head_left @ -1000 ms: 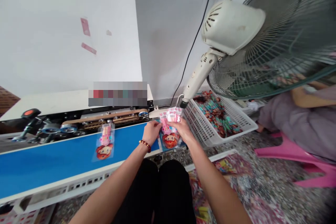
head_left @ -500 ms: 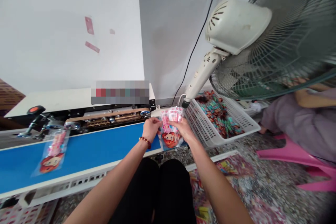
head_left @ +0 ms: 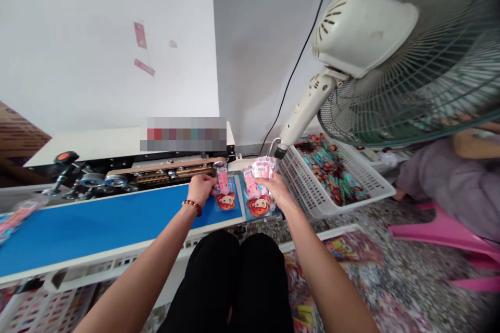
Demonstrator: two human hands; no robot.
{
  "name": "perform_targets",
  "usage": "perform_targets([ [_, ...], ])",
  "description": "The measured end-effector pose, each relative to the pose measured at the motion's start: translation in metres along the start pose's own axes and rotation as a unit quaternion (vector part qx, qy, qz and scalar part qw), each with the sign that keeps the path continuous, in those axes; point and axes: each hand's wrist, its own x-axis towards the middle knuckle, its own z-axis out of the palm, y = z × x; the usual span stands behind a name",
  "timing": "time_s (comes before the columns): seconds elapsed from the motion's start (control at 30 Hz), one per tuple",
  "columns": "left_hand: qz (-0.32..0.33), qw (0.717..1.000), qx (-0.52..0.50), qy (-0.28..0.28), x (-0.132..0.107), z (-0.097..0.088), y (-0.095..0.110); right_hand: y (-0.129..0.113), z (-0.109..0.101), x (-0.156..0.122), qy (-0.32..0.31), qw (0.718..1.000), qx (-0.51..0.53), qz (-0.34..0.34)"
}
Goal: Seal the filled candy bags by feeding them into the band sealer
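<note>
My left hand (head_left: 202, 189), with a beaded bracelet at its wrist, pinches the left edge of a clear packet (head_left: 225, 201). That packet shows a red-haired cartoon head and a pink part above it; it lies at the right end of the blue conveyor belt (head_left: 128, 216), its top by the sealing machine's rollers. Just right of it, my right hand (head_left: 274, 189) grips a bunch of similar packets (head_left: 258, 206), fanned at the top, its thumb over their front. Another packet (head_left: 19, 218) lies at the belt's far left, partly cut off by the view's edge.
A band sealing machine (head_left: 164, 173) runs behind the belt. On the right stand a fan (head_left: 351, 36) and a white basket (head_left: 363, 203) of turquoise-and-brown packets. More colourful packets (head_left: 351, 250) lie low at right. A person in grey sits near a pink stool (head_left: 437, 231).
My left hand has moved left, drawing one packet from the bunch onto the belt. The earlier packet on the belt has travelled left. My right hand still grips the bunch.
</note>
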Motion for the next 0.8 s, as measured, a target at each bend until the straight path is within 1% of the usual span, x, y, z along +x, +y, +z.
perform_targets([
  [0.03,0.004,1.000,0.023,0.011,-0.003,-0.009,-0.006,0.000,0.000,0.000,-0.002,1.000,0.001,0.000],
  [0.07,0.015,0.998,0.049,0.036,-0.008,-0.018,-0.010,-0.001,0.000,-0.001,-0.003,1.000,0.001,-0.001],
  [0.1,0.033,0.993,0.077,0.078,-0.015,-0.024,-0.013,-0.001,0.000,-0.001,-0.004,1.000,0.001,-0.002],
  [0.13,0.060,0.984,0.106,0.132,-0.023,-0.027,-0.014,-0.002,0.000,-0.002,-0.004,1.000,0.001,-0.003],
  [0.17,0.090,0.970,0.130,0.183,-0.032,-0.027,-0.013,-0.002,0.000,-0.002,-0.006,1.000,0.000,-0.002],
  [0.2,0.121,0.958,0.145,0.214,-0.040,-0.022,-0.009,-0.002,0.000,-0.003,-0.009,1.000,0.001,-0.002],
  [0.23,0.146,0.954,0.152,0.214,-0.046,-0.014,-0.003,-0.002,0.000,-0.003,-0.011,1.000,0.002,-0.001],
  [0.27,0.164,0.960,0.148,0.172,-0.051,-0.003,0.004,-0.002,0.000,-0.003,-0.013,1.000,0.002,-0.001],
  [0.3,0.169,0.971,0.137,0.098,-0.054,0.010,0.012,-0.002,0.000,-0.003,-0.013,1.000,0.002,-0.003],
  [0.33,0.160,0.979,0.122,0.016,-0.055,0.024,0.021,-0.002,0.000,-0.003,-0.012,1.000,0.002,-0.004],
  [0.37,0.144,0.983,0.110,-0.044,-0.054,0.038,0.030,-0.001,0.000,-0.003,-0.011,1.000,0.002,-0.006],
  [0.4,0.129,0.983,0.098,-0.081,-0.051,0.050,0.037,-0.001,-0.001,-0.002,-0.010,1.000,0.004,-0.006],
  [0.43,0.117,0.985,0.085,-0.093,-0.048,0.059,0.043,0.000,-0.001,-0.002,-0.010,1.000,0.006,-0.006],
  [0.5,0.108,0.990,0.060,-0.073,-0.040,0.069,0.049,0.001,0.000,0.000,-0.007,1.000,0.010,-0.005],
  [0.6,0.096,0.993,0.046,-0.050,-0.033,0.069,0.047,0.002,0.000,0.001,-0.004,1.000,0.009,-0.006],
  [0.73,0.090,0.989,0.085,-0.075,-0.032,0.067,0.040,0.002,0.000,-0.001,-0.005,1.000,0.012,-0.008],
  [0.8,0.088,0.990,0.077,-0.077,-0.034,0.068,0.039,0.003,-0.001,-0.001,-0.005,1.000,0.019,-0.010],
])
